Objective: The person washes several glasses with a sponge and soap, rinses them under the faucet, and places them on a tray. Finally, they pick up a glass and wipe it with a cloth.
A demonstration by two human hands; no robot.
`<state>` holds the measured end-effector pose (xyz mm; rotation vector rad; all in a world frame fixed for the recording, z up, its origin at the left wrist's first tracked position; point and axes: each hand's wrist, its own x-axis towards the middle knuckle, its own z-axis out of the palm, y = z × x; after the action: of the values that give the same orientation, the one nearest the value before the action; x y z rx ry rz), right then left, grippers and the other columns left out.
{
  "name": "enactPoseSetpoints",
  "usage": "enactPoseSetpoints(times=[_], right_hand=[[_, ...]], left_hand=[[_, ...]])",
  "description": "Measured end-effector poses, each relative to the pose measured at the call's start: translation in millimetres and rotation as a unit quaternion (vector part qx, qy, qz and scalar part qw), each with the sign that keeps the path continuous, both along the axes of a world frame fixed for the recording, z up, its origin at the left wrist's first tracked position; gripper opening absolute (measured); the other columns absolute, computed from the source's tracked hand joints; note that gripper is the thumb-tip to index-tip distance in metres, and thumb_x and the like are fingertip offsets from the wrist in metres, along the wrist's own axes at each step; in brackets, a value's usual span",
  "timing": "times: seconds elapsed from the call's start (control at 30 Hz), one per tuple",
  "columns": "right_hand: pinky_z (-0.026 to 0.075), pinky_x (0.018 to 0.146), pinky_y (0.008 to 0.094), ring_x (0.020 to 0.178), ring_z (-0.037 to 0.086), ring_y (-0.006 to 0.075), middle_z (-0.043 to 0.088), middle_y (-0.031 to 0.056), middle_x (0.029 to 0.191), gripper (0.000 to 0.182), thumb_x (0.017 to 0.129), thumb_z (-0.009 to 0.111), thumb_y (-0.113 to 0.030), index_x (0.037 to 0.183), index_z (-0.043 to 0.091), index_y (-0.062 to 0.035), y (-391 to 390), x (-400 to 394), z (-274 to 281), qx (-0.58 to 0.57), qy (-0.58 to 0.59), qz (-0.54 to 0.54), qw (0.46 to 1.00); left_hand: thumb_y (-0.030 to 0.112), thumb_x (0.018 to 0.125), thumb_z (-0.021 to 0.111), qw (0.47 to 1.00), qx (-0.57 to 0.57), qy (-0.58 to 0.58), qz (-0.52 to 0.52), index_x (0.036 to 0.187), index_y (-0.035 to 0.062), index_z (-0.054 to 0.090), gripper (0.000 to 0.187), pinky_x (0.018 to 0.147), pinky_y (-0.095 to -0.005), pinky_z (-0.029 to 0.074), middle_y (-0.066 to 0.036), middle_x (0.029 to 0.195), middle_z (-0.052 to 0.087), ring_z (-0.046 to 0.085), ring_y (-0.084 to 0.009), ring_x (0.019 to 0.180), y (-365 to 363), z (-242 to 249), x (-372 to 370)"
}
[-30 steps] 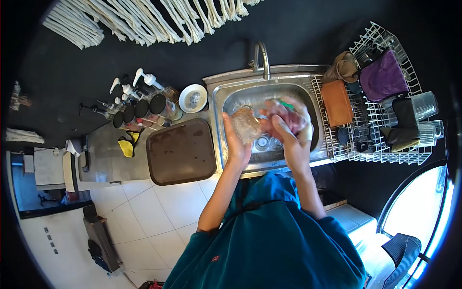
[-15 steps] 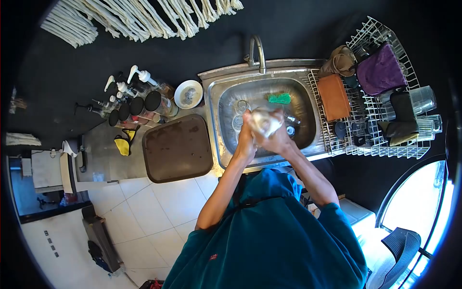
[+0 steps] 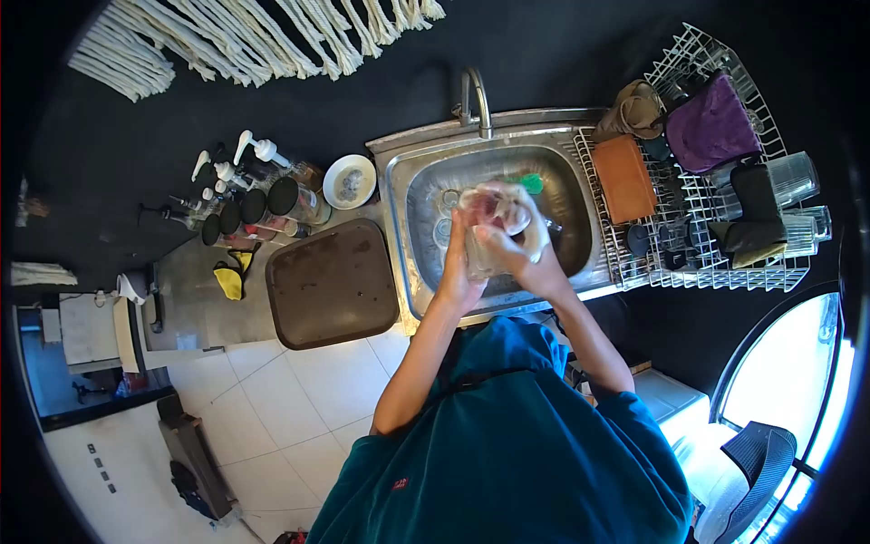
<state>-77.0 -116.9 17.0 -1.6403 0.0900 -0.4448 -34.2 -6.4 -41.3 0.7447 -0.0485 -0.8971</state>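
A black wall [image 3: 381,109] backed the worktop [image 3: 195,299]; pale floor tiles [image 3: 272,399] lay below its front edge; a curved window [image 3: 787,363] glowed white.

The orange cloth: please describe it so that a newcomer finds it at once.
Start at the steel sink and go right to the white wire dish rack. On its side nearest the sink lies the orange cloth. Its flat, roughly rectangular shape and orange colour set it apart from the purple cloth and the rumpled brown fabric nearby.
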Motion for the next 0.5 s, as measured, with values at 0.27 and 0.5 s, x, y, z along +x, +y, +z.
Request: enactPoseSetpoints(times=[0.27,0.5], right_hand=[[0.045,0.089,0.0408,0.101,0.060,0.0323,0.060,0.0167,0.110,0.042,0.081,0.066,-0.015,0.119,0.053,-0.0035,-22,-8,-20,-0.196,0.000,-0.078,0.977],[0.047,0.084,0.0413,0.101,0.055,0.0292,0.061,0.0081,0.106,0.028,0.076,0.068,-0.020,0.104,0.065,-0.0190,4,-10,11,-0.324,-0.034,-0.052,0.944]], left_hand=[[0.020,0.072,0.079,0.984,0.062,-0.165,-0.018,0.126,0.0060,0.044,0.067,0.090,-0.0340,0.047,-0.008,0.110,0.058,0.058,-0.0202,0.104,17,10,19],[0.009,0.059,0.079,0.827,0.343,-0.446,0.005,0.114,0.0054,0.056,0.059,0.081,-0.0334,0.050,-0.015,0.102,0.067,0.065,-0.0250,0.094,9,28,16]])
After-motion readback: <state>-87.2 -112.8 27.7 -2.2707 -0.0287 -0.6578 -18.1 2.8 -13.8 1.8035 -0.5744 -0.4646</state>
